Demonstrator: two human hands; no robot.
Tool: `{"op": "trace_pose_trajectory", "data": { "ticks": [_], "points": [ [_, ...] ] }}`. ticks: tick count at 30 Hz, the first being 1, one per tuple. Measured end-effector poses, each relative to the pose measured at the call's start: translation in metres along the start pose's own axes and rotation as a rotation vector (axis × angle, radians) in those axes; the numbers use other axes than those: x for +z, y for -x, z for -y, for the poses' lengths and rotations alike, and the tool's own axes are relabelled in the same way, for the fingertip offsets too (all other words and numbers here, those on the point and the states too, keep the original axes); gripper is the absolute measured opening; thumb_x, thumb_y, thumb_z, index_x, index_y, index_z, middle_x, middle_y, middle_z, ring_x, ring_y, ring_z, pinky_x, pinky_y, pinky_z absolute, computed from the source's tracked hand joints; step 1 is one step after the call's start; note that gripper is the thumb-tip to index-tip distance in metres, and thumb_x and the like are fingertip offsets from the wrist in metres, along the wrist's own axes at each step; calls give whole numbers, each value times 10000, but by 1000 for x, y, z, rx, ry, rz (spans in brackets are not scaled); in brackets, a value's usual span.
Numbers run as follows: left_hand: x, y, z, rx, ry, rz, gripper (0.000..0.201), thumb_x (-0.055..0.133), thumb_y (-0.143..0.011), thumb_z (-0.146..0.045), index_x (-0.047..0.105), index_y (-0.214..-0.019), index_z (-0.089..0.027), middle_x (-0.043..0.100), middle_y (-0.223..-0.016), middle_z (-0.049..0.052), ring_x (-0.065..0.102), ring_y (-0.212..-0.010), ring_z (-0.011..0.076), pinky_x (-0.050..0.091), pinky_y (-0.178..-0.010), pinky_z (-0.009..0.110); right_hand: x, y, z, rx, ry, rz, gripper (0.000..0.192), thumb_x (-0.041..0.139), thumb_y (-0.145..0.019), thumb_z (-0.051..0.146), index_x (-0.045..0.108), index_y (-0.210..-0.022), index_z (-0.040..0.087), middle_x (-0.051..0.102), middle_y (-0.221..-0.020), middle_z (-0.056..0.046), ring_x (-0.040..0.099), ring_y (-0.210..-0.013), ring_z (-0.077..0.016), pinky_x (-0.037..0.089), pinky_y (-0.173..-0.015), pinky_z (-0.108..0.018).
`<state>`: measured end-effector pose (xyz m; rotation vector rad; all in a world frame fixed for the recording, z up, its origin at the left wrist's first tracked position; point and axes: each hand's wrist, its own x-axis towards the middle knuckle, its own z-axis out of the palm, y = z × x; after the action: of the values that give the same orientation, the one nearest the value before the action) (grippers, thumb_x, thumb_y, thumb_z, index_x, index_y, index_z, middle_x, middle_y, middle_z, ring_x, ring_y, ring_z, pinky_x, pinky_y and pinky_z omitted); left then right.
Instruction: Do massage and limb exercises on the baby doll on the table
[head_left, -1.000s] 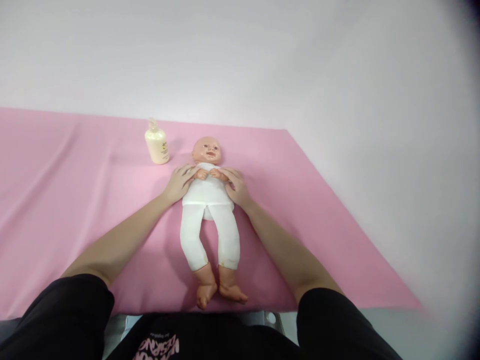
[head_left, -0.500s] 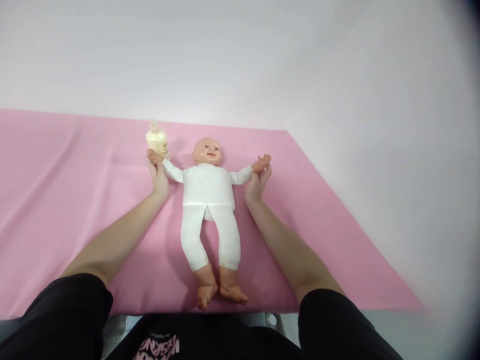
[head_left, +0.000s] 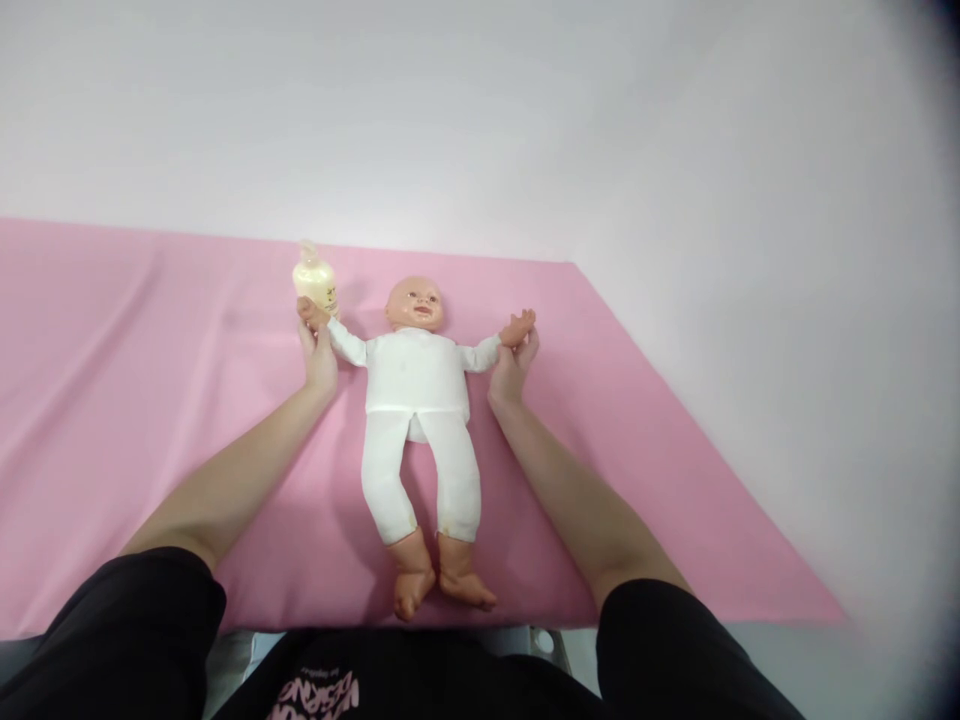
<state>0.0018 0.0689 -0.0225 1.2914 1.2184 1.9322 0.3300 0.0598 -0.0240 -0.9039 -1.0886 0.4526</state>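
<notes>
A baby doll (head_left: pixel 417 370) with a white cloth body lies face up, its head away from me and its bare feet near the front edge. Its arms are spread out to both sides. My left hand (head_left: pixel 320 362) is closed around the doll's hand on the left, just in front of a pump bottle (head_left: pixel 315 280) of pale yellow liquid. On the other side, my right hand (head_left: pixel 511 370) grips the doll's other hand from below. Some of my fingers are hidden behind the doll's hands.
Pink cloth (head_left: pixel 150 400) with a few creases covers the table under the doll. The table's right edge slants toward me, and a pale wall (head_left: pixel 480 120) rises behind. Part of a grey object (head_left: pixel 544 642) shows below the front edge.
My right hand and the doll's hand in it have shifted slightly inward. The left one has also come in a touch. The doll's body and the bottle stay put.
</notes>
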Motion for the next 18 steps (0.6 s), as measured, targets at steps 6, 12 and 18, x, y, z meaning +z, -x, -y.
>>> {"op": "trace_pose_trajectory", "data": {
  "ticks": [6,12,18],
  "points": [
    [7,15,-22,275,-229,244,610,473,-1005,-597,422,-1516,-268,519,-1503,146,514,-1370,282,424,-1144,454,7,13,24,-182,102,233,604,517,-890,230,399,-1482,254,465,-1551,-114,448,-1465,-254,354,-1238,-531],
    [11,22,-23,474,-600,560,496,421,-1038,-429,525,-1478,-225,587,-1384,153,517,-1297,302,364,-1155,512,11,21,28,-324,375,591,501,492,-853,148,605,-1329,259,671,-1331,-82,596,-1258,-270,441,-1150,-515],
    [18,26,-24,501,-755,716,486,394,-1030,-270,530,-1496,-265,574,-1406,122,500,-1294,279,342,-1140,477,16,19,38,-344,423,699,582,449,-788,87,640,-1315,243,684,-1322,-58,595,-1241,-253,440,-1141,-482]
  ]
}}
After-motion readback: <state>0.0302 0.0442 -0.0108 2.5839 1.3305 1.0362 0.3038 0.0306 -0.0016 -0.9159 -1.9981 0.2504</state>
